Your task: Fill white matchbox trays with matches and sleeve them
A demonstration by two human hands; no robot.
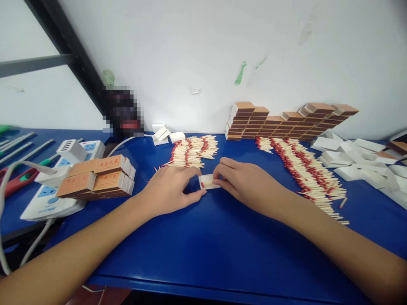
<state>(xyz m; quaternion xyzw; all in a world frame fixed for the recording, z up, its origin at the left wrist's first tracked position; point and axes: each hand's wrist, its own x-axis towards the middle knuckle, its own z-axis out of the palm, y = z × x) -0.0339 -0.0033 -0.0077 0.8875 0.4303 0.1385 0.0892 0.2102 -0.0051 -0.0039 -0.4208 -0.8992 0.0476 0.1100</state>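
Reckon they're mid-fill: left hand (170,188) and right hand (246,182) are both pinching the small white cardboard tray (208,181) mid blue table (203,245), so reaching the red-tipped matchstick pile (193,150) at 12 o'clock is needing one hand freed.

**Blue desk, red-tipped matches**

The desk (203,250) is deep blue. At its middle sits a white tray (208,181). The matches (193,150) toward the far edge are pale wood with red heads. The stacked matchboxes (286,123) along the far edge are orange-brown with dark sides. The left-edge boxes (98,178) carry red print. The right-edge sleeves (359,163) are white.
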